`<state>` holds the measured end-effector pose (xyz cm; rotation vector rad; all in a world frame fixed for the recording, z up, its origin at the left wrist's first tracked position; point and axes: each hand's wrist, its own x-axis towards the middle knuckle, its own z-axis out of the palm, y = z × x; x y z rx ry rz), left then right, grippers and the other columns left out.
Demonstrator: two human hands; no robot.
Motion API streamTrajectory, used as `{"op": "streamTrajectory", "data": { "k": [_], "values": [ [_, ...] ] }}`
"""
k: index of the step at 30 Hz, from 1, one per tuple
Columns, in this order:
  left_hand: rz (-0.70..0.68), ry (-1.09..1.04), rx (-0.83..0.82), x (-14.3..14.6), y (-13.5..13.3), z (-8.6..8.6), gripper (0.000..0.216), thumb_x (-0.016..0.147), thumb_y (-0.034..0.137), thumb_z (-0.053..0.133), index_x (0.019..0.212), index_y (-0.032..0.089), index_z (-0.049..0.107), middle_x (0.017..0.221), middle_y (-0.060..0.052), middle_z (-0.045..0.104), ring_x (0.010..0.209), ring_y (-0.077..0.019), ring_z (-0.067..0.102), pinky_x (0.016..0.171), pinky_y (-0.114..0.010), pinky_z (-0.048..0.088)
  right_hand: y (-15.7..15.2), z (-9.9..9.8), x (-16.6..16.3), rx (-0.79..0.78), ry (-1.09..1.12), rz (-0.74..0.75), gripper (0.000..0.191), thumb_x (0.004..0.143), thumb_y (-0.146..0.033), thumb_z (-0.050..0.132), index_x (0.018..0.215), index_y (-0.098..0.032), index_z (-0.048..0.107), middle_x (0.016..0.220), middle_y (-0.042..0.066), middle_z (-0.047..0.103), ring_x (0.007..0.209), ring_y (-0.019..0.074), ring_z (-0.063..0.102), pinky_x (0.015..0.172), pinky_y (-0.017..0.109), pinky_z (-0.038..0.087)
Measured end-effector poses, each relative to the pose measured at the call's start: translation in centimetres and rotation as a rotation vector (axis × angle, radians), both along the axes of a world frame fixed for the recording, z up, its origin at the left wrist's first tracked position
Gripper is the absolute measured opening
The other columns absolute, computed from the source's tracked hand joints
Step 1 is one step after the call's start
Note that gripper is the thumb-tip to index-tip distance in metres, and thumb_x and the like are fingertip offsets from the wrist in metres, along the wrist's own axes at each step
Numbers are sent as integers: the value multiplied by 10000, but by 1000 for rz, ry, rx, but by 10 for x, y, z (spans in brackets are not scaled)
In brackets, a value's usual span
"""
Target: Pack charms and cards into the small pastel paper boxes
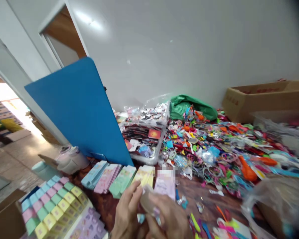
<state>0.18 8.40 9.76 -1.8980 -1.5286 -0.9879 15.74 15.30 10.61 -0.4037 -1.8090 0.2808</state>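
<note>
My left hand (126,212) and my right hand (168,217) meet at the bottom centre, both pinched on a small pale card (147,199) held between them. Just beyond the hands lie fanned stacks of pastel cards (117,177) in blue, pink, green and yellow, and a lilac card pack (165,184). Rows of pastel cards (56,205) fill a box at the lower left.
A blue board (79,109) leans upright at the left. A big heap of colourful small trinkets (221,149) covers the brown table's right. Clear trays of packets (144,136) sit behind, with a green bag (189,106) and a cardboard box (264,98). An open doorway lies left.
</note>
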Motion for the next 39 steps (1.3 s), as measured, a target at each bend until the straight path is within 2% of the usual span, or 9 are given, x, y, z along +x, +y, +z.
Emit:
{"op": "streamTrajectory", "data": {
  "k": [2,4,6,9,15,24,29,36,39],
  "values": [
    [-35,-43,-15,3,-8,6,734,829,263,625,1455,150,260,1310,-211,522,1200,-292,558,895,-437,558,-4,-3,8,-127,-4,138,529,909,-339,586,1399,-240,411,1127,91,694,948,221,693,783,308,583],
    [-36,-119,-69,4,-14,7,780,800,261,665,1452,178,245,1298,-190,527,1182,-279,568,883,-420,563,-9,-5,12,-370,10,275,557,949,-421,509,1449,-255,330,1183,100,656,1024,219,662,837,326,568],
    [-27,-168,-126,4,-20,5,783,783,223,681,1438,200,252,1294,-174,528,1182,-270,565,891,-417,558,-14,-4,12,-638,74,399,464,982,-432,427,1410,-259,384,1134,82,655,999,199,657,830,313,562],
    [-31,-178,-172,3,-28,-3,768,776,186,682,1419,197,262,1301,-179,515,1195,-274,546,918,-442,537,-20,2,7,-912,158,411,334,990,-424,410,1226,-241,559,994,50,669,902,172,653,776,269,546],
    [-30,-112,-203,0,-39,-16,751,767,159,670,1403,179,271,1310,-203,495,1166,-300,549,882,-464,536,-27,6,-1,-1106,100,479,268,943,-417,525,979,-194,669,878,33,665,784,147,606,689,228,488],
    [-22,-79,-275,-7,-48,-27,724,788,193,632,1415,166,271,1346,-200,476,1166,-306,540,880,-454,523,-29,-1,-12,-1441,274,624,279,851,-452,650,898,-179,685,796,13,636,671,114,569,600,211,468],
    [-31,-101,-276,-9,-50,-28,724,783,217,645,1407,163,283,1348,-200,481,1153,-305,549,865,-445,528,-31,-4,-18,-1416,244,616,277,830,-451,675,905,-184,679,808,11,653,678,119,585,595,207,474],
    [10,-100,-322,-12,-51,-26,704,784,181,606,1409,149,282,1342,-200,498,1185,-310,537,875,-453,526,-39,8,-18,-1107,-112,431,251,888,-387,613,1043,-201,678,993,45,698,857,163,642,730,252,530],
    [28,-116,-303,-13,-52,-29,739,787,190,586,1435,111,241,1338,-213,507,1189,-307,537,900,-448,514,-41,18,-19,-890,-255,301,216,907,-340,586,1050,-210,682,973,41,706,846,169,651,751,268,534]
  ]
}}
